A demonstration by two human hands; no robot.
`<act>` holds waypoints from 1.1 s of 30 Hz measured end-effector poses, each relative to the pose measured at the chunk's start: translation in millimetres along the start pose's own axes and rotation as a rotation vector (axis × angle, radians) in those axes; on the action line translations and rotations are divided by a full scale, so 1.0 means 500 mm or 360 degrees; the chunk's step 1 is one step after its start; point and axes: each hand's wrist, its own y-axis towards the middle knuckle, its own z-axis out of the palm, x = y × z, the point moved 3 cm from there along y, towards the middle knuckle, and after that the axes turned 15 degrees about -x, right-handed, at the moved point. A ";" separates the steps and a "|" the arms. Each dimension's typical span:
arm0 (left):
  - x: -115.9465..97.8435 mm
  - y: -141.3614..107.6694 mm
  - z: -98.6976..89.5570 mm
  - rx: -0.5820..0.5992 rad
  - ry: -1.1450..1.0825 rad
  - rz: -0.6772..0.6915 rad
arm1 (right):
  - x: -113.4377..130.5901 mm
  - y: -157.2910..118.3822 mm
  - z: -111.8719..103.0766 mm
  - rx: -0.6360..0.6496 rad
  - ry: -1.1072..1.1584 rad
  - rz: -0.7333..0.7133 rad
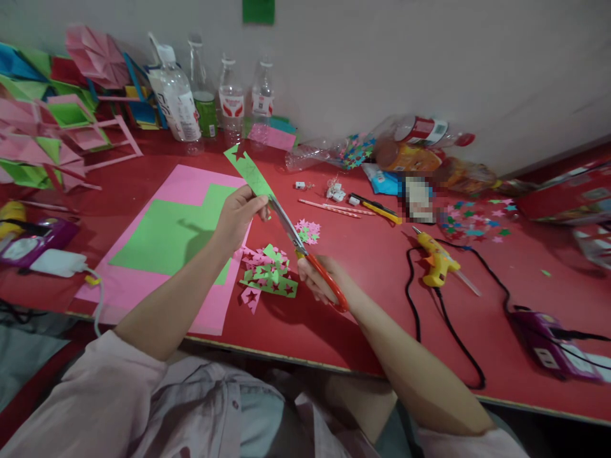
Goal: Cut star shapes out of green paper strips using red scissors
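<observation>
My left hand [242,215] pinches a green paper strip [252,173] that has a star-shaped hole near its upper end. In my right hand [324,280] are scissors [312,264] with orange-red handles; their blades reach up to the strip's lower end, beside my left fingers. Whether the blades are fully closed on the paper is hard to tell. Below the hands lie pink and green scraps [270,273] with star cutouts. A small pile of pink and green stars [308,231] sits just behind the blades. Green paper [162,235] rests on a pink sheet [217,318] at the left.
Bottles [232,105] stand along the wall, with folded paper shapes [62,121] at the back left. Straws [329,208], a yellow cutter [382,212] and a yellow glue gun [436,257] with a black cord lie right of centre. Power strips [548,343] [52,238] sit at both sides.
</observation>
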 end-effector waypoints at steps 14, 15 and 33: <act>0.007 0.000 -0.001 0.0065 0.0062 0.0016 | 0.003 0.004 -0.002 -0.0008 -0.0036 0.0022; 0.007 0.000 -0.001 0.0064 0.0063 0.0009 | 0.002 0.004 -0.002 -0.0017 -0.0033 0.0037; 0.009 -0.001 0.001 0.0043 0.0067 -0.0021 | 0.004 0.005 -0.001 -0.0032 -0.0019 0.0025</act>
